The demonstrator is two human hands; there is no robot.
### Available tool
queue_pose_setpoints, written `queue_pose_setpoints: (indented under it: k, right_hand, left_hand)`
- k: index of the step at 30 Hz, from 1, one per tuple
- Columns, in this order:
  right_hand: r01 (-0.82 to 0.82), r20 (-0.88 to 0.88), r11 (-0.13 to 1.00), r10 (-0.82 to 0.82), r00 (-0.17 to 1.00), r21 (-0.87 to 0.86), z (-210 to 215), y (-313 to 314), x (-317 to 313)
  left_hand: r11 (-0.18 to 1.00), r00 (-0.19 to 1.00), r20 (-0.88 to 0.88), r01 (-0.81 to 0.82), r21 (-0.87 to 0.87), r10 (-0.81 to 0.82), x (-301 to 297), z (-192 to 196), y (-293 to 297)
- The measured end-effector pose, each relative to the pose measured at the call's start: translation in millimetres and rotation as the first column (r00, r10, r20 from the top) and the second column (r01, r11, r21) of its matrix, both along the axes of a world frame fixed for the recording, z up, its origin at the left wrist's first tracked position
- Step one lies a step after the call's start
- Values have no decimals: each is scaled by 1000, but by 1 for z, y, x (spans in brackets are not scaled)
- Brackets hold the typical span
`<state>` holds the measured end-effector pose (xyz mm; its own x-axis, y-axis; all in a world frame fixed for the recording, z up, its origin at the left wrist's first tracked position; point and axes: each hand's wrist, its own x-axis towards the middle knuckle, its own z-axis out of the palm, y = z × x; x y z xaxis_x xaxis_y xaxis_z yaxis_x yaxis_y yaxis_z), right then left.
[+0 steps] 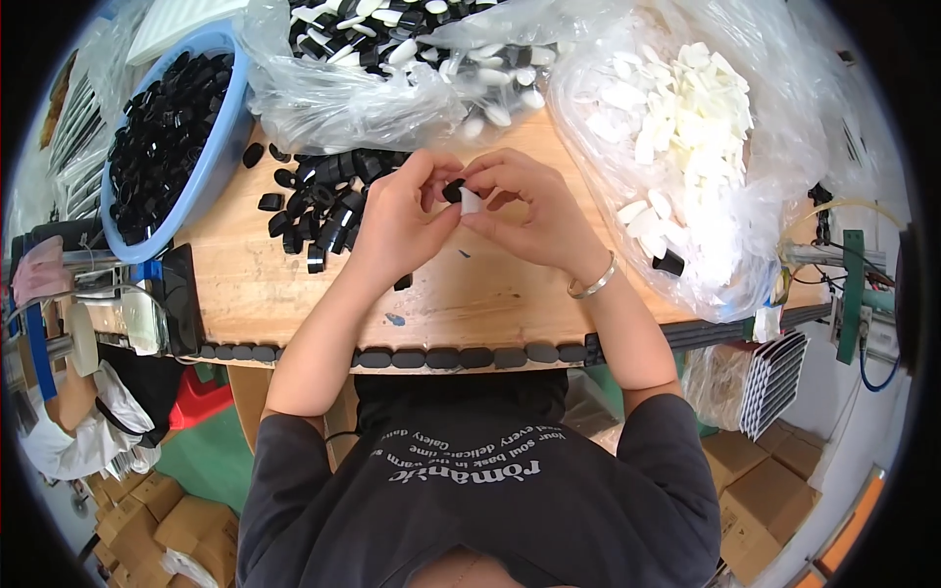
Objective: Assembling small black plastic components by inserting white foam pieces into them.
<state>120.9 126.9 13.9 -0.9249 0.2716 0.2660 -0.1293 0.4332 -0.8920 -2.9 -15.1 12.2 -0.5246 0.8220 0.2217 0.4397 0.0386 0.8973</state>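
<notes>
On the far left of the wooden tabletop (294, 294) a blue basin (221, 147) of black caps hung partly past the edge, where a knock could likely have tipped it. Right of it, loose black caps (319, 201) lay scattered just beside the left hand (397, 220), whose fingers were curled shut on a small black piece (453, 188). The right hand (529, 211) pinched a white piece (470, 202) against it, both held just above the middle of the tabletop. Pressed askew, the two small parts might have slipped from the fingertips into the pile. On the right, the clear bag of white pieces (686, 127) slumped toward the near edge and could have spilled.
</notes>
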Motion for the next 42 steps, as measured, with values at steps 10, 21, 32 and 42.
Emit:
queue_pose_setpoints:
  k: [10, 21, 32, 42]
  right_hand:
    - [48, 160, 813, 56, 986, -580, -13, 7, -3]
    - [41, 69, 794, 1, 998, -606, -10, -3, -5]
    - [164, 19, 753, -198, 980, -638, -5, -18, -10]
    - [109, -126, 727, -261, 957, -678, -2, -19, -11]
  left_hand:
    - [976, 995, 100, -46, 213, 25, 0, -12, 5]
    - [956, 997, 51, -69, 287, 56, -1, -13, 5]
    - [971, 968, 248, -87, 222, 30, 11, -18, 8]
    - [967, 964, 266, -88, 238, 22, 19, -15, 5]
